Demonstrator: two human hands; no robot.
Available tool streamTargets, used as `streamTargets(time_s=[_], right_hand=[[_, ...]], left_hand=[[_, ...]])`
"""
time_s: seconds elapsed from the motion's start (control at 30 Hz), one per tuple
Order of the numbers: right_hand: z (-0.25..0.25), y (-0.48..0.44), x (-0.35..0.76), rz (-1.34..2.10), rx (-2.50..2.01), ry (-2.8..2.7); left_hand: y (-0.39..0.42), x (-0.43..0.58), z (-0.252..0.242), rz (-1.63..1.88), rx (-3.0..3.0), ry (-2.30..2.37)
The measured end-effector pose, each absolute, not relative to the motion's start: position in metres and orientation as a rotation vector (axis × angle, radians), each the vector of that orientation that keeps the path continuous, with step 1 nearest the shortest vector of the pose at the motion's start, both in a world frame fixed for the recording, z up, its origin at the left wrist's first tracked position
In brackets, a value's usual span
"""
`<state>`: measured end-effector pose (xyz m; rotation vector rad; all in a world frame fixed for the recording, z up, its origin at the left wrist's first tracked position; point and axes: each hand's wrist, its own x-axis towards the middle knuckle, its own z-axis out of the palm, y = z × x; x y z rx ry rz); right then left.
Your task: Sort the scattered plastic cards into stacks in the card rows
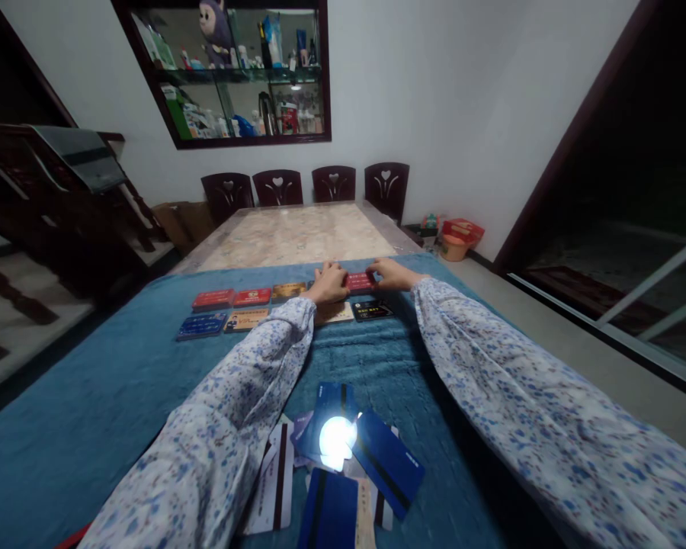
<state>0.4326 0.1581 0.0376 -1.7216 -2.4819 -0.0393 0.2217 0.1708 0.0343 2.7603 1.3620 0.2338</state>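
A red card (360, 283) lies at the right end of the far row on a blue cloth. Around its left edge curl the fingers of my left hand (330, 281); from the right, my right hand (392, 274) grips the opposite edge. Just nearer sit a black card (373, 309) and a cream card (334, 313), the latter partly behind my left wrist. Farther left in the two rows are a gold card (289, 292), two red cards, a blue card (202, 325) and an orange-and-white card (245, 319).
Close to me, a loose pile holds a blue card (389, 461), white striped cards (273, 480) and others, with bright glare at its middle. The blue cloth (131, 381) covers the near part of a marble-patterned table (309, 232). Several dark chairs (334, 183) stand beyond.
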Motion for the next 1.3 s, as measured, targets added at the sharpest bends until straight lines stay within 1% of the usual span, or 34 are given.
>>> streamTargets(time_s=[0.27, 0.5, 1.3], right_hand=[[0.031, 0.174, 0.438, 0.060, -1.751, -2.477], [0.035, 0.173, 0.440, 0.218, -1.770, -2.488], [0.035, 0.169, 0.439, 0.217, -1.779, -2.472]], left_hand=[[0.186, 0.226, 0.031, 0.189, 2.741, 1.370], [0.190, 0.230, 0.033, 0.100, 2.680, 1.374], [0.186, 0.224, 0.033, 0.030, 2.807, 1.307]])
